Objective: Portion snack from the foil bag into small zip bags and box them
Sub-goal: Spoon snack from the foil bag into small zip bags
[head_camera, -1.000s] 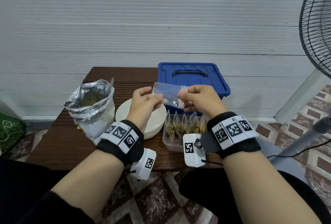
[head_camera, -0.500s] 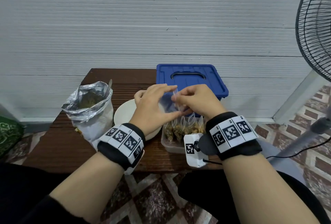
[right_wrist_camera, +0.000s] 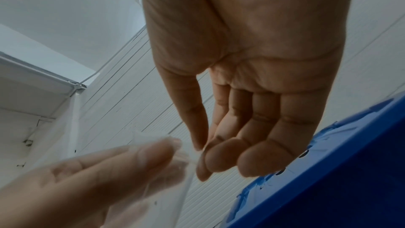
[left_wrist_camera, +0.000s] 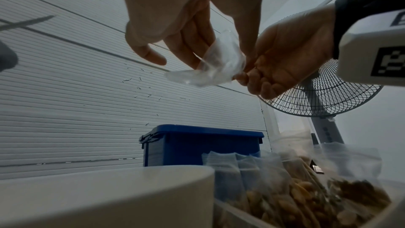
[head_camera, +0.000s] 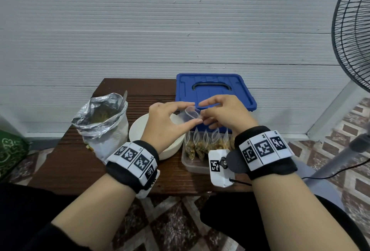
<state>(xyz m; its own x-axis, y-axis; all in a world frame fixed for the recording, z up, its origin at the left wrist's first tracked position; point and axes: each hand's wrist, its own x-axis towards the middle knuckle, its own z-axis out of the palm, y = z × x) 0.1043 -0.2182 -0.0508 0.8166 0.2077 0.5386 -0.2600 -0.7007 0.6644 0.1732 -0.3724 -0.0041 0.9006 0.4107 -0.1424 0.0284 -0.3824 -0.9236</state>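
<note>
- Clear tray (head_camera: 197, 167), nearest: several filled zip bags (head_camera: 202, 143) stand inside, done.
- Left hand (head_camera: 166, 124) and right hand (head_camera: 226, 116) pinch an empty zip bag (head_camera: 190, 113) open above the bowl (head_camera: 138, 130); filling remains.
- Foil bag (head_camera: 102, 118) stands open, left.
- Blue box (head_camera: 212, 88), farthest: lid closed.

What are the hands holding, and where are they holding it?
An empty small zip bag. The left hand and right hand each pinch its open top edge between thumb and fingers.
</note>
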